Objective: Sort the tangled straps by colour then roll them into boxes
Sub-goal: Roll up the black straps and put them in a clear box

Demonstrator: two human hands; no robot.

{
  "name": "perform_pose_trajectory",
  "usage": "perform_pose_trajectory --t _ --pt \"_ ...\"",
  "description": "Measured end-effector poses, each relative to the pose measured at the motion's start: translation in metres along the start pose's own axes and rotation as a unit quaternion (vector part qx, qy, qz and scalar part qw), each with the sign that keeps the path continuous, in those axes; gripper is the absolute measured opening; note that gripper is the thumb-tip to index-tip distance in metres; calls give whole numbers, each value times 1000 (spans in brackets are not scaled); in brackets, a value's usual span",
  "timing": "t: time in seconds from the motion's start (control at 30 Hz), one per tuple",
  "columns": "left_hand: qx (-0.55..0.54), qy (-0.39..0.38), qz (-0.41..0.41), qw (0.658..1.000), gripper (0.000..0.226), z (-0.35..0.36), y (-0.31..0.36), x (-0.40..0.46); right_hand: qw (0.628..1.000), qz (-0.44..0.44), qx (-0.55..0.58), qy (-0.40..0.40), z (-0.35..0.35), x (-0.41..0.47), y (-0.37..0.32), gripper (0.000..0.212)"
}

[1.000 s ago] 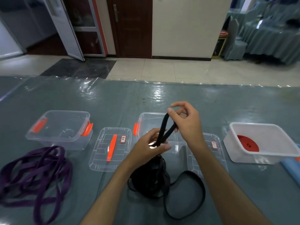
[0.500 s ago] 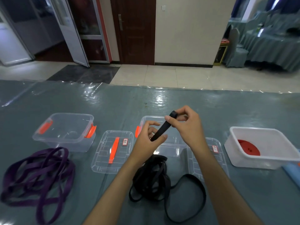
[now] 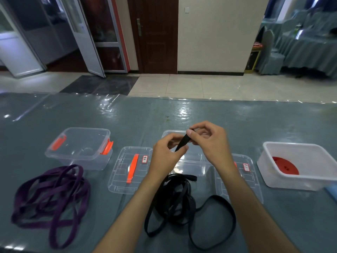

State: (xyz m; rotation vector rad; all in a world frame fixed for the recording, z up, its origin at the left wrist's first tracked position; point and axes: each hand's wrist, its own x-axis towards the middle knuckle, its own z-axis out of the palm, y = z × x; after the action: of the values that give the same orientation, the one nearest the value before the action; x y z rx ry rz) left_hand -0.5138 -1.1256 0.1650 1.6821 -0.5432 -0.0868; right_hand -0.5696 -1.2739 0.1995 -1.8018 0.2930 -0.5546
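Note:
A black strap [image 3: 175, 199] lies in a loose tangle on the table near me. Its free end rises between my hands, above a clear box [image 3: 191, 161]. My left hand [image 3: 166, 156] pinches the strap lower down, and my right hand [image 3: 209, 141] pinches the tip between thumb and fingers. A purple strap [image 3: 52, 199] lies heaped at the left. A second clear box with orange latches [image 3: 80, 148] stands behind it. At the right, a white box [image 3: 299, 165] holds a rolled red strap [image 3: 285, 165].
Two clear lids lie flat on the table: one with an orange handle [image 3: 130, 168] left of my arms, one [image 3: 240, 178] under my right forearm. A blue object [image 3: 331, 192] pokes in at the right edge. The table has a glossy plastic cover.
Both hands have slid up to the strap's tip, which is now a short doubled end instead of a long loop. The black tangle has settled lower on the table. The view has tilted up.

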Motion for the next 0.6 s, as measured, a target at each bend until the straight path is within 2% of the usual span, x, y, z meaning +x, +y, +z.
perform_pose_trajectory --t 0.17,0.37,0.5,0.6 --pt "-24 35 53 998 22 4 9 -7 1000 21 17 14 8 -5 1 10" --pt "131 36 159 978 21 -5 5 -2 994 57 91 -5 8 -7 3 13" --pt "196 3 189 962 19 -15 3 0 974 122 177 -65 1 -9 6 15" --pt "221 -18 203 954 19 -16 2 0 968 151 186 -76 -4 -8 9 14"
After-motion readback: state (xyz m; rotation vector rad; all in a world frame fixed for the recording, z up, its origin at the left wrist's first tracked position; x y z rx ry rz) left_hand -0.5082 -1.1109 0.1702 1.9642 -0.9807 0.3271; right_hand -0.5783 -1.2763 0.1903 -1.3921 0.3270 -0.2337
